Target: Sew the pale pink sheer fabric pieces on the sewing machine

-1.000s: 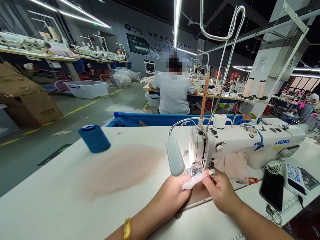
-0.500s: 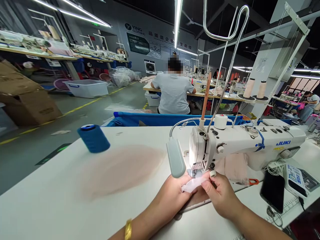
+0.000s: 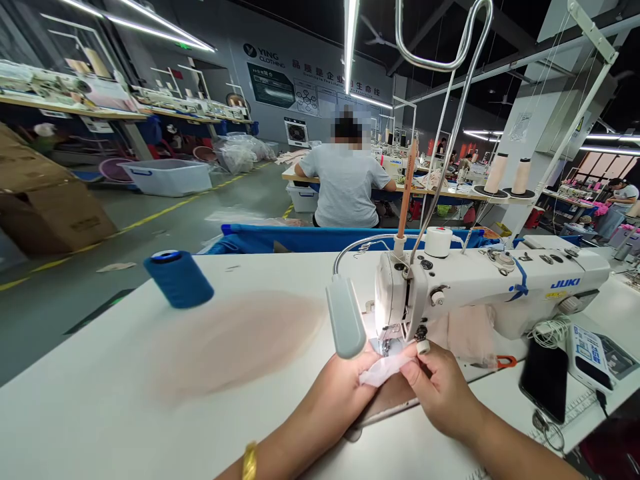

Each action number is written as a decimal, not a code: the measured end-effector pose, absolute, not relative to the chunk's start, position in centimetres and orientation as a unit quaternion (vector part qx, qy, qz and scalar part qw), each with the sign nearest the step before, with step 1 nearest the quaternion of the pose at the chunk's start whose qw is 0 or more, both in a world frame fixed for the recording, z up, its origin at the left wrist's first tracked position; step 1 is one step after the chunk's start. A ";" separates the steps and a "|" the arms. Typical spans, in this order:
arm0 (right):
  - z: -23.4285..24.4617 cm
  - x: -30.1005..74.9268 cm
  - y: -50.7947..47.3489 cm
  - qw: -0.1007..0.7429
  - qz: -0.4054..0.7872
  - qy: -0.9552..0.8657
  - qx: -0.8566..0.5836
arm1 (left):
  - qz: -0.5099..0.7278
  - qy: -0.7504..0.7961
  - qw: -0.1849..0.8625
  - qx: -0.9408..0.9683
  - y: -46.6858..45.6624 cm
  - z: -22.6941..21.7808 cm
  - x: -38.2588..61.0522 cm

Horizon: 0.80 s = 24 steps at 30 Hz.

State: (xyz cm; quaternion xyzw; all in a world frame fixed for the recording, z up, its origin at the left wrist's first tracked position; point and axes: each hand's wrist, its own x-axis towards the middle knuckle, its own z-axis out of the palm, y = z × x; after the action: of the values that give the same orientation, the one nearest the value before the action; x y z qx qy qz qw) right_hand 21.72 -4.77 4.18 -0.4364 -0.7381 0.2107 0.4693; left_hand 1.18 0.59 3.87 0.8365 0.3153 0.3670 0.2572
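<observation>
A small piece of pale pink, thin fabric (image 3: 383, 371) lies between my hands, just in front of the lit presser foot (image 3: 386, 347) of a white sewing machine (image 3: 480, 280). My left hand (image 3: 345, 385) grips the fabric's left end, its fingertips partly hidden under the cloth and behind the grey lamp head (image 3: 346, 319). On the right end, my right hand (image 3: 440, 387) pinches the cloth between thumb and fingers, close beside the needle area. More pale pink fabric (image 3: 470, 332) rests under the machine arm.
A blue thread cone (image 3: 179, 280) stands at the table's far left. To the right are orange-handled snips (image 3: 505, 361), a black phone (image 3: 545, 380), a white control box (image 3: 593, 357) and a coiled cable (image 3: 549, 332). Ahead, a person (image 3: 346, 180) sits at another table.
The view has shifted slightly, moving the scene a little to the left. Both hands keep their hold on the fabric at the presser foot, with hardly any visible motion.
</observation>
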 end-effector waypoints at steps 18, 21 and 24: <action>5.0 23.8 -5.9 0.244 0.086 -0.894 -0.365 | 0.369 0.228 0.103 0.895 -2.2 0.4 -0.1; 5.2 23.9 -6.1 0.223 0.075 -0.895 -0.379 | 0.361 0.215 0.082 0.904 -2.7 -0.9 -0.5; 5.2 23.8 -6.1 0.222 0.061 -0.895 -0.383 | 0.357 0.221 0.072 0.905 -2.6 -1.1 -0.5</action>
State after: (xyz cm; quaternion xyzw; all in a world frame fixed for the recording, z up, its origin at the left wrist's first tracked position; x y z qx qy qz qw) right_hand 23.85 -6.10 5.22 -0.3831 -0.8947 0.0607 0.2216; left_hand -0.53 -2.62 -1.12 0.9049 0.2206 0.3566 0.0725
